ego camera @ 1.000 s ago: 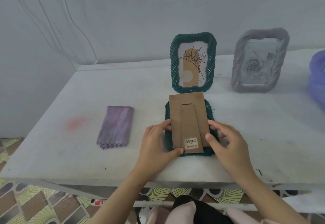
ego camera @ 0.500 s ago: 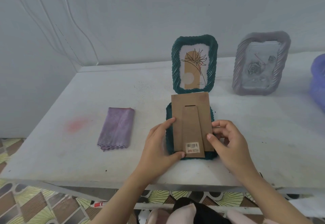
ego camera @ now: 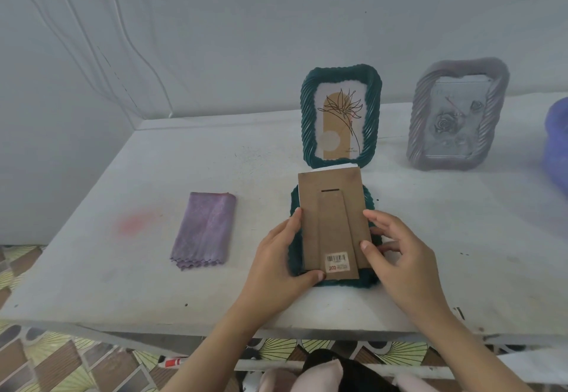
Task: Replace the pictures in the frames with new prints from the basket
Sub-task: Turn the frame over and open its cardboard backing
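A dark green frame [ego camera: 368, 281] lies face down near the table's front edge. Its brown cardboard backing [ego camera: 333, 222], with a barcode sticker, sits raised over it, and a white print edge [ego camera: 336, 167] shows at the backing's far end. My left hand [ego camera: 276, 265] grips the backing's left edge, thumb at its near corner. My right hand [ego camera: 399, 256] holds the right edge with thumb and curled fingers. A second green frame [ego camera: 341, 116] with a flower print stands behind. A grey frame [ego camera: 458, 114] with a rose picture stands at the right.
A folded purple cloth [ego camera: 204, 230] lies left of the frame. A blue-purple basket [ego camera: 558, 142] is cut off at the right edge. The white table [ego camera: 153, 284] meets a wall behind; patterned floor tiles show below its front edge.
The backing has slid further up and away from the frame, showing a white print edge at its far end. Both hands have shifted along the backing's sides.
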The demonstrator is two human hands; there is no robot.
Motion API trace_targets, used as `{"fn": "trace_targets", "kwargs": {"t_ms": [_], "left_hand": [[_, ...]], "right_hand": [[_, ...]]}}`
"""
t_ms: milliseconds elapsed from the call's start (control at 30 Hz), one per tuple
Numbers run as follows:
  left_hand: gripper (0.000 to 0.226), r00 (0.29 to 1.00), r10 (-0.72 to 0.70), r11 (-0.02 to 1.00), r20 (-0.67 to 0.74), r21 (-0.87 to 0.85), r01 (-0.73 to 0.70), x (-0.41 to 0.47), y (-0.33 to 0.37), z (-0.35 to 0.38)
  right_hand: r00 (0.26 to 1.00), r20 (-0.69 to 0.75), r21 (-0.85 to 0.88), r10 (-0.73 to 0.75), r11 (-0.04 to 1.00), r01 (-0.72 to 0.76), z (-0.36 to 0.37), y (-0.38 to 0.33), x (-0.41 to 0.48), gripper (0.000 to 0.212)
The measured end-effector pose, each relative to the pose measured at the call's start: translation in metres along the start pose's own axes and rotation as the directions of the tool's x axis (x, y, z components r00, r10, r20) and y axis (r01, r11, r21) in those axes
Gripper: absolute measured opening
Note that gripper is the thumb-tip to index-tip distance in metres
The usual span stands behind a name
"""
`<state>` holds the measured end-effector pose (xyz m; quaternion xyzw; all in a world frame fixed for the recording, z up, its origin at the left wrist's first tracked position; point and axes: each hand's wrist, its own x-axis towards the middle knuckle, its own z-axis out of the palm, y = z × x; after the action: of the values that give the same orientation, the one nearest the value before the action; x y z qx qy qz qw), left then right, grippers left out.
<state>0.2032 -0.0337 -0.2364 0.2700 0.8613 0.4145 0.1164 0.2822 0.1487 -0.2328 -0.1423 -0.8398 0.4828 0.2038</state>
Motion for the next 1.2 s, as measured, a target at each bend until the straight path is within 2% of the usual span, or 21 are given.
{"fn": "trace_targets", "kwargs": {"t_ms": [300, 433, 567, 700, 900, 1033, 1133, 1200], "left_hand": [[0.103, 0.999, 0.034, 0.998, 0.01, 0.054, -0.035, 0.003, 0.0, -0.001], [0.094, 0.998, 0.058, 0.997, -0.035, 0.055, -0.056, 0.002, 0.0, -0.003], [0.086, 0.993, 0.09, 0.994, -0.072, 0.066, -0.085, 0.002, 0.0, -0.002], [0.077, 0.996, 0.086, 0.996, -0.022, 0.011, -0.085, 0.005, -0.002, -0.003], [0.076, 0.991, 0.107, 0.992, -0.075, -0.055, -0.111, 0.016, 0.003, -0.036], [0.075, 0.996, 0.017, 0.996, -0.089, -0.083, -0.024, 0.036, -0.004, -0.075], [0.078, 0.991, -0.113, 0.982, -0.076, -0.16, 0.099, 0.059, -0.015, -0.108], [0.081, 0.982, -0.172, 0.976, -0.081, -0.149, 0.158, 0.073, -0.024, -0.125]], "right_hand": [[0.997, 0.014, -0.116, -0.08, 0.99, 0.081, 0.006, 0.0, -0.005, 0.05], [0.999, 0.023, -0.149, -0.048, 0.987, 0.051, 0.007, 0.002, -0.006, 0.049], [0.999, 0.015, -0.103, -0.038, 0.994, 0.039, 0.005, -0.001, -0.007, 0.05], [0.999, -0.018, -0.036, -0.035, 0.999, 0.034, 0.003, -0.006, -0.004, 0.044], [0.994, -0.035, 0.043, -0.101, 0.994, 0.102, 0.008, -0.029, 0.023, 0.04], [0.995, 0.054, 0.059, -0.09, 0.995, 0.087, 0.034, -0.052, 0.063, 0.039], [0.987, 0.143, 0.054, -0.079, 0.996, 0.072, 0.065, -0.065, 0.101, 0.04], [0.976, 0.206, 0.031, -0.063, 0.998, 0.057, 0.088, -0.068, 0.123, 0.042]]}}
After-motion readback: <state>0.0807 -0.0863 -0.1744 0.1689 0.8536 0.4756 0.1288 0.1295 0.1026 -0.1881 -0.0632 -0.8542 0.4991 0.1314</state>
